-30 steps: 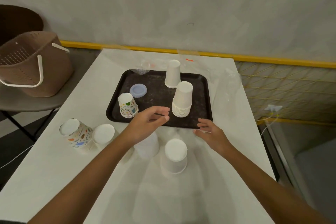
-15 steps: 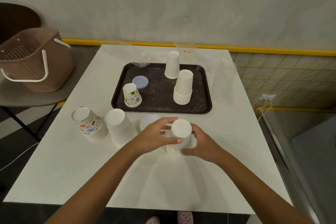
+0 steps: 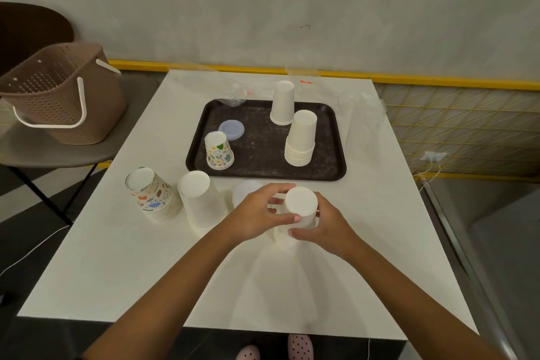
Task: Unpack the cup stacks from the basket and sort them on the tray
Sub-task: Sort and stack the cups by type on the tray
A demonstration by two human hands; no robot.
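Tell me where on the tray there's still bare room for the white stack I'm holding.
The tray is bare in the middle, between the patterned cups and the ribbed white stack, and along its near edge. The right side is crowded by that stack and the tall cup.

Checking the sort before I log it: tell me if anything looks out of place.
The blue lid lying flat on the tray is the only non-cup there. A crumpled clear wrapper sits at the tray's far-left corner. The cup stacks stand inverted, and nothing has spilled.
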